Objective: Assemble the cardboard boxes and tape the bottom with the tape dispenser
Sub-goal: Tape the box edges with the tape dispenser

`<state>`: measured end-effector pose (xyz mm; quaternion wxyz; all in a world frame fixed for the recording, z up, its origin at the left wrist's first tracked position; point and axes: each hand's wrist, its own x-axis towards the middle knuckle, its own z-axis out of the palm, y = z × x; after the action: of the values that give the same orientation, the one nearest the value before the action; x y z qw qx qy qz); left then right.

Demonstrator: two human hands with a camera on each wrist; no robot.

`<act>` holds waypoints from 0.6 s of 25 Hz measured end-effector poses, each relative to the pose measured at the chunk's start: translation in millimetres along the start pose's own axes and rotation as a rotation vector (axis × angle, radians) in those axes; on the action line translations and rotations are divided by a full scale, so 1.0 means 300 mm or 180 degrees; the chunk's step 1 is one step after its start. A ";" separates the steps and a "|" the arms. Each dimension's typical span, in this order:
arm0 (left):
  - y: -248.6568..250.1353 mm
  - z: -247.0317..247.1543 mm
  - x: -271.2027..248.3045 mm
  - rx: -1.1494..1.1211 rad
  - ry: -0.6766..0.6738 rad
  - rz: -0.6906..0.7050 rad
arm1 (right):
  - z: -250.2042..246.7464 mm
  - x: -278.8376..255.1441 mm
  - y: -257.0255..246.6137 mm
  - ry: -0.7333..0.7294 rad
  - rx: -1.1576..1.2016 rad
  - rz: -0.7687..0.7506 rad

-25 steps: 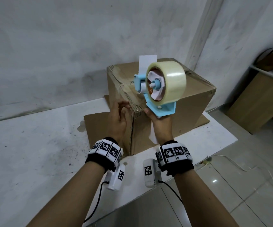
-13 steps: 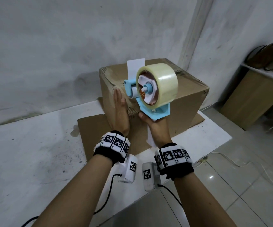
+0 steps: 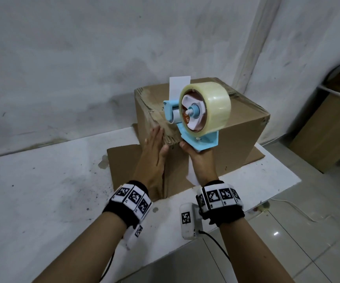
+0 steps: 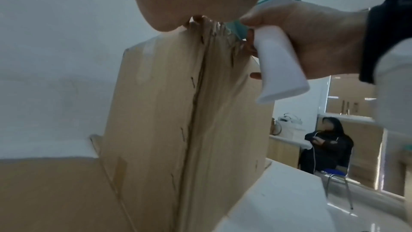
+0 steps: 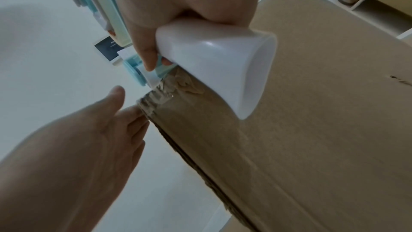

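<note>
Left hand (image 3: 153,152) flat, fingers straight, pressed against cardboard box (image 3: 244,137) near its corner; right hand (image 3: 200,160) wrapped round tape dispenser (image 3: 197,117) handle (white, flared) at top edge.

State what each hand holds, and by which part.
The right hand grips the tape dispenser by its white handle. The left hand holds nothing; it presses flat against the cardboard box.

Matt brown cardboard box (image 3: 240,137), frayed at its near corner; glossy clear tape roll (image 3: 212,107) above it; smooth blue-and-white plastic dispenser (image 3: 202,140).
</note>
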<state>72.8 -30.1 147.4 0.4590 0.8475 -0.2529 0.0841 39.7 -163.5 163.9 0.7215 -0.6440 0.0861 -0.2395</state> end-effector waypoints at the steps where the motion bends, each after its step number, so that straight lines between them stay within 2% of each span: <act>1: 0.001 -0.022 0.038 0.0015 -0.0130 -0.0095 | 0.002 -0.001 -0.002 0.0006 -0.0005 0.0010; 4: -0.013 -0.086 0.181 0.0190 -0.0418 -0.0416 | 0.009 -0.007 -0.018 0.0046 -0.0162 0.0042; 7: -0.068 -0.116 0.304 0.0791 -0.0772 -0.0455 | 0.006 -0.009 -0.019 0.0119 -0.0607 0.0028; 9: -0.096 -0.124 0.370 0.0921 -0.0873 -0.0517 | 0.001 0.000 -0.013 0.0152 -0.1009 0.0014; 12: -0.123 -0.135 0.449 0.0886 -0.0871 -0.0661 | 0.006 0.012 -0.020 0.0178 -0.1453 -0.0162; 15: -0.162 -0.111 0.480 0.0325 -0.0501 -0.0629 | 0.016 0.006 -0.036 0.0220 -0.1355 -0.0294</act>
<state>223.9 -31.4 184.4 0.4000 0.8945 -0.1988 -0.0156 40.7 -160.6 175.4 0.5542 -0.7764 0.1298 -0.2707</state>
